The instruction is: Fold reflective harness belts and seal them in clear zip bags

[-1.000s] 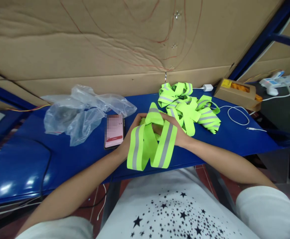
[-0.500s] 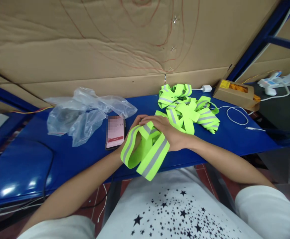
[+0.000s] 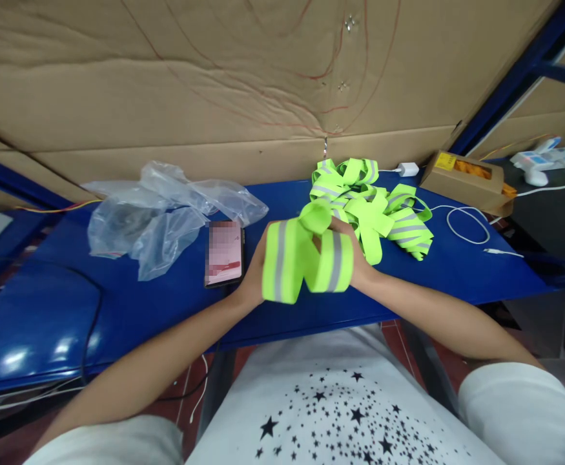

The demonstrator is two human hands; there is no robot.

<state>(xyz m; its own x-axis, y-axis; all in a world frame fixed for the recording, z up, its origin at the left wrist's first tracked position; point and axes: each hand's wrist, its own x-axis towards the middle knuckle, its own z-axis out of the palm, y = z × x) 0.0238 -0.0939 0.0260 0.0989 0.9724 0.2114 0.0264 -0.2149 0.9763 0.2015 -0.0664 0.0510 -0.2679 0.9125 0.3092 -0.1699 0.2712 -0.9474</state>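
A looped neon green band (image 3: pixel 282 261) with a grey stripe is held up over the front of the blue table (image 3: pixel 166 316). My left hand (image 3: pixel 257 265) grips it from the left, its fingers mostly hidden behind the band. On the other side my right hand (image 3: pixel 354 255) is closed on the same band, with the fingertips covered. Behind and to the right of my hands lies a heap of similar neon bands (image 3: pixel 372 210). A phone (image 3: pixel 225 253) with a pink screen rests just left of my left hand.
Crumpled clear plastic bags (image 3: pixel 159 213) lie at the back left. A cardboard box (image 3: pixel 469 184) with orange contents stands back right, near a white cable (image 3: pixel 466 226) and a white adapter (image 3: pixel 408 169). Cardboard (image 3: pixel 190 97) rises behind the table.
The band in my hands has turned and lifted, its loops now spread side by side. My hands have moved slightly apart, and the view has shifted a little.
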